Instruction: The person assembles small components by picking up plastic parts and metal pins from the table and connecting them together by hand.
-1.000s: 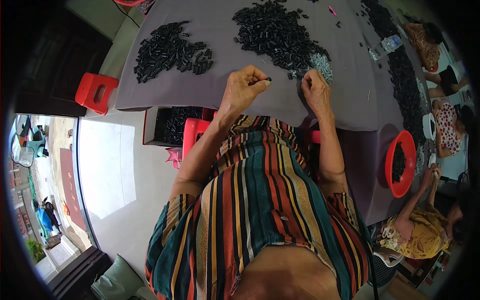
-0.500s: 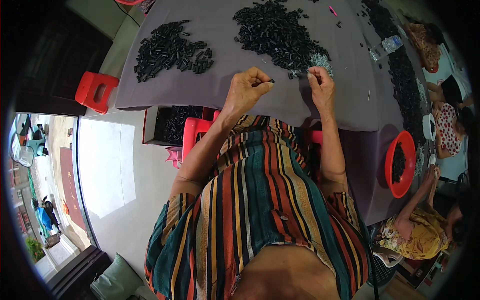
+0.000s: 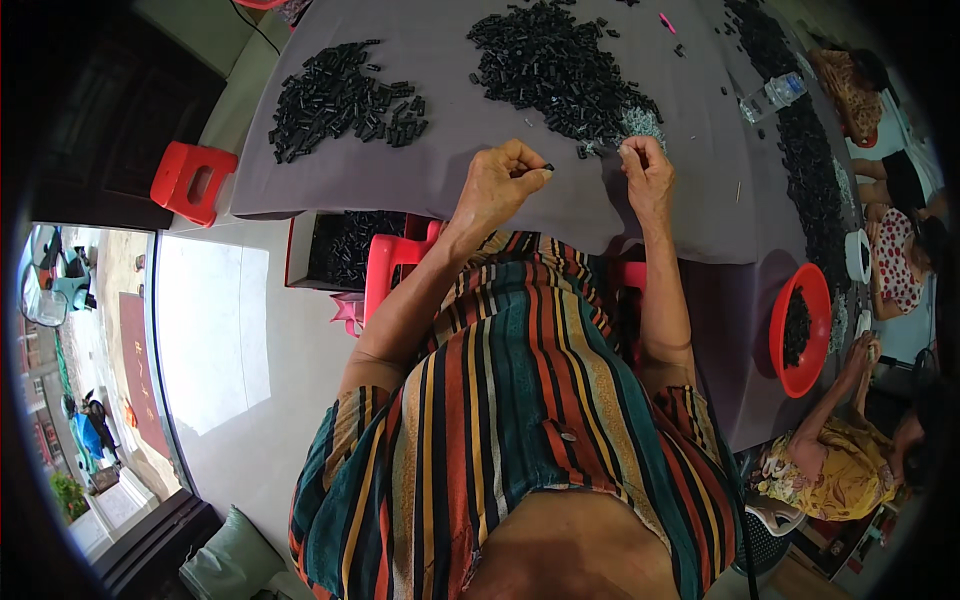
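Note:
My left hand pinches a small black cylindrical piece between thumb and forefinger, just above the table's near edge. To its right my right hand is closed in a pinch; whatever lies between its fingertips is too small to make out. Just beyond the right fingertips lies a little heap of tiny pale grey parts. It adjoins a large pile of black cylindrical pieces. A second pile of the same black pieces spreads farther left on the table.
The table has a grey cover. A long strip of black pieces, a clear bottle and a red basin lie to the right, with co-workers beyond. Red stools and a box of black pieces stand at left.
My right hand has drawn slightly nearer and to the right, away from the grey parts, its fingertips closer together. The left hand has shifted a touch to the right, still holding the black piece.

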Motion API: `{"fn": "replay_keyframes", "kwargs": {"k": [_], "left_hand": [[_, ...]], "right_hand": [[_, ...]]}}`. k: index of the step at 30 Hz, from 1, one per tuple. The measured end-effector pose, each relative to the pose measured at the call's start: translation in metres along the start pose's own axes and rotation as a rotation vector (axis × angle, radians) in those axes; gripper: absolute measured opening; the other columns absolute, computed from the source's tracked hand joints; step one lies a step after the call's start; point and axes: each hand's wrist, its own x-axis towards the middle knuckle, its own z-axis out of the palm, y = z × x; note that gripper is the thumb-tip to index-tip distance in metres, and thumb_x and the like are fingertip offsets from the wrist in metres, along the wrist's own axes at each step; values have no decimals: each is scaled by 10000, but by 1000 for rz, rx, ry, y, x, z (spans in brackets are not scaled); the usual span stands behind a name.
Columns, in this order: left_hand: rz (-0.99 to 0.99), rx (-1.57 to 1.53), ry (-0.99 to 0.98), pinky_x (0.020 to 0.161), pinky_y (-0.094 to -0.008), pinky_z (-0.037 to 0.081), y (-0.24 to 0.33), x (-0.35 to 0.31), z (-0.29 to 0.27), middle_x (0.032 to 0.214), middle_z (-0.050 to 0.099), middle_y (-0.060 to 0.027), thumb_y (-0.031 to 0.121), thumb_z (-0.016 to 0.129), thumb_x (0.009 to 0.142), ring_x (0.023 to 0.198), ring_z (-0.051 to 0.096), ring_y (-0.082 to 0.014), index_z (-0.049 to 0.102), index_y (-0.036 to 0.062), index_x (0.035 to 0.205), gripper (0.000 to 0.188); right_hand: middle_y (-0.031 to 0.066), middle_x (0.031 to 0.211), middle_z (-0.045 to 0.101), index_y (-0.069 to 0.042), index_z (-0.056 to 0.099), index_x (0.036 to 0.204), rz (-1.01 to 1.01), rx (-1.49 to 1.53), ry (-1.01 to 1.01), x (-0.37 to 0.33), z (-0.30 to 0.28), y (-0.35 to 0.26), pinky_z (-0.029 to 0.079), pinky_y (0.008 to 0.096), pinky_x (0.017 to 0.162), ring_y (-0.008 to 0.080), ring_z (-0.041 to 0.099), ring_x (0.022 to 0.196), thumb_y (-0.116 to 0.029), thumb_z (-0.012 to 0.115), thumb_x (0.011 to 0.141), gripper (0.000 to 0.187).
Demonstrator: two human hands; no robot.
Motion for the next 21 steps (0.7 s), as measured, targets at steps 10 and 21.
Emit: {"fn": "replay_keyframes", "kwargs": {"k": [10, 21], "left_hand": [[-20, -9, -13, 562, -188, 395, 4, -2, 4, 669, 564, -4, 30, 619, 765, 610, 498, -53, 574, -12, 807, 75], [-34, -24, 55, 587, -176, 410, 4, 4, 20, 692, 575, -18, 41, 619, 773, 637, 514, -56, 571, -15, 833, 94]], "right_hand": [[11, 637, 544, -8, 557, 794, 25, 90, 15, 1, -3, 10, 414, 235, 554, 67, 493, 589, -63, 559, 789, 55], [-4, 640, 551, -29, 543, 758, 64, 245, -17, -3, 8, -16, 404, 213, 521, 53, 499, 571, -57, 542, 785, 38]]}}
